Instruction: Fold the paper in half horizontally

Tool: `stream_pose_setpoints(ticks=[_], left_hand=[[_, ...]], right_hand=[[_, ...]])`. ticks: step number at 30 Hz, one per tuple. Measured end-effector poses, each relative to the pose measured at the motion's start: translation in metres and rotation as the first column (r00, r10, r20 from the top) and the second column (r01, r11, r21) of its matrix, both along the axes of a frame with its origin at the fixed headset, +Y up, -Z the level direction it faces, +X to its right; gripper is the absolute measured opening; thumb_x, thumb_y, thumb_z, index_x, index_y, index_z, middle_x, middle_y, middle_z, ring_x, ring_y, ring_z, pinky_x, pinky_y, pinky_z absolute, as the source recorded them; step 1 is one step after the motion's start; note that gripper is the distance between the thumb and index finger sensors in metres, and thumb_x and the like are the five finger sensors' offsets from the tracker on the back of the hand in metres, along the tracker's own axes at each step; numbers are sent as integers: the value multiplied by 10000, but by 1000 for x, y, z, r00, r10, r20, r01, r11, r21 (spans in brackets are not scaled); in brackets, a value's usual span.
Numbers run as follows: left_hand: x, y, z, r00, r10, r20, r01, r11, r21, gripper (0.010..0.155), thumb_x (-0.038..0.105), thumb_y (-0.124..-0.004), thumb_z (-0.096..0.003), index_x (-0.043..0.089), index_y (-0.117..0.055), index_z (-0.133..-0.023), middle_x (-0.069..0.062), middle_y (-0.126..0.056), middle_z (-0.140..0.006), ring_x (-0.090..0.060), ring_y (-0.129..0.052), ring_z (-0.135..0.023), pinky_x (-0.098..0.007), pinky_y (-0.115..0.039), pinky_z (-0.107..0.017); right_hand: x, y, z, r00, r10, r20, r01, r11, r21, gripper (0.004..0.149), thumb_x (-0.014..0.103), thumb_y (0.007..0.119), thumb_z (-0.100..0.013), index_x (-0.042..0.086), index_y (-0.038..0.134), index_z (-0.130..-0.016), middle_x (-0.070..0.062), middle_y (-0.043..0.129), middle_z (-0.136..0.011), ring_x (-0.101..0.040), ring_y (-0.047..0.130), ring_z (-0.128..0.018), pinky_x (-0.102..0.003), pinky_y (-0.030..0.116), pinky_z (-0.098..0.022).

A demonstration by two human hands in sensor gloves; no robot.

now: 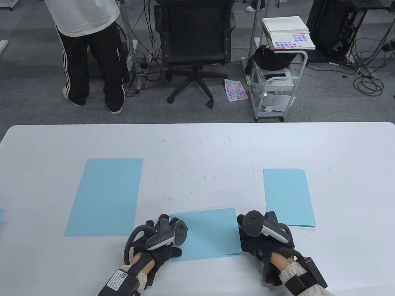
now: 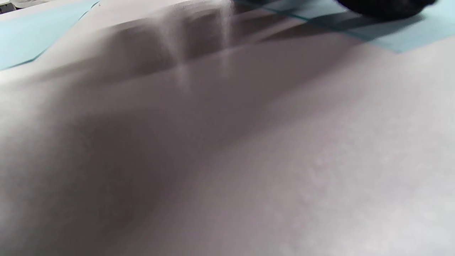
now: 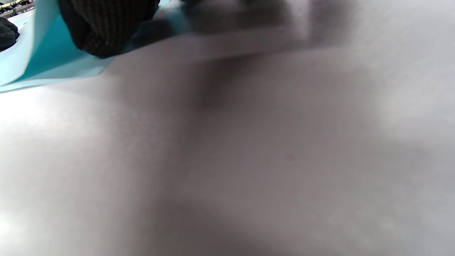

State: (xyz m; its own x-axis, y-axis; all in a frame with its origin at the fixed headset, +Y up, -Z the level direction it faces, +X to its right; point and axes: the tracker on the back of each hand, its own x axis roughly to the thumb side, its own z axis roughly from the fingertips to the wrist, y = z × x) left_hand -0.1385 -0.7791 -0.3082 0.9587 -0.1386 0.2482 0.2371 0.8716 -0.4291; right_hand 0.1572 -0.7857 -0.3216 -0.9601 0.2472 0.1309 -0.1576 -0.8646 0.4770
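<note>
Right now the folded blue paper [image 1: 206, 234] lies at the near middle of the white table [image 1: 197, 145], its two layers not quite lined up at the right edge. The left hand [image 1: 160, 239] rests on its left edge; how the fingers lie I cannot tell. The right hand [image 1: 262, 236] grips the right edge, a gloved finger [image 3: 106, 25] on the lifted layer. A flat blue sheet [image 1: 105, 197] lies far left, another folded sheet [image 1: 288, 197] to the right.
</note>
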Motion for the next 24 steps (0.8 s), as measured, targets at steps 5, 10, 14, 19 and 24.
stream_pose_setpoints(ticks=[5, 10, 14, 19, 24], left_hand=[[-1, 0, 1, 1000, -9, 7, 9, 1000, -2, 759, 613, -684, -297, 626, -329, -968, 298, -274, -1153, -129, -244, -1158, -521, -376, -879], [-3, 0, 1, 1000, 8, -4, -8, 1000, -16, 754, 612, -681, -301, 631, -321, -964, 303, -257, -1150, -133, -253, -1161, -517, -378, -881], [-3, 0, 1, 1000, 11, 5, -11, 1000, -12, 755, 614, -678, -299, 629, -321, -964, 303, -260, -1148, -129, -255, -1161, -518, -379, -881], [-4, 0, 0, 1000, 29, 2, -29, 999, -23, 755, 610, -680, -303, 633, -316, -964, 308, -247, -1148, -135, -244, -1161, -521, -370, -882], [-5, 0, -1, 999, 34, 1, -34, 999, -25, 755, 605, -679, -308, 630, -313, -968, 306, -240, -1150, -138, -233, -1162, -525, -361, -883]], right_hand=[[0, 0, 0, 1000, -2, 0, 2, 1000, 1, 624, 451, 748, -438, 505, 454, -986, 169, 222, -1171, -296, 88, -1080, -647, 96, -740], [2, 6, 0, 1000, -9, 6, 9, 1000, -5, 624, 454, 730, -449, 463, 478, -1020, 132, 253, -1189, -310, 91, -1082, -651, 95, -738], [11, 27, -6, 995, -13, 96, 7, 998, 59, 621, 411, 719, -471, 378, 494, -1048, 92, 329, -1194, -321, 118, -1086, -659, 111, -739], [9, 62, -18, 981, -68, 182, 36, 985, 170, 600, 362, 704, -489, 330, 509, -1056, 55, 359, -1194, -336, 135, -1086, -668, 121, -738], [-27, 76, -25, 990, -107, 88, 85, 970, 227, 577, 342, 703, -491, 324, 545, -1046, 56, 400, -1188, -329, 139, -1088, -669, 124, -737]])
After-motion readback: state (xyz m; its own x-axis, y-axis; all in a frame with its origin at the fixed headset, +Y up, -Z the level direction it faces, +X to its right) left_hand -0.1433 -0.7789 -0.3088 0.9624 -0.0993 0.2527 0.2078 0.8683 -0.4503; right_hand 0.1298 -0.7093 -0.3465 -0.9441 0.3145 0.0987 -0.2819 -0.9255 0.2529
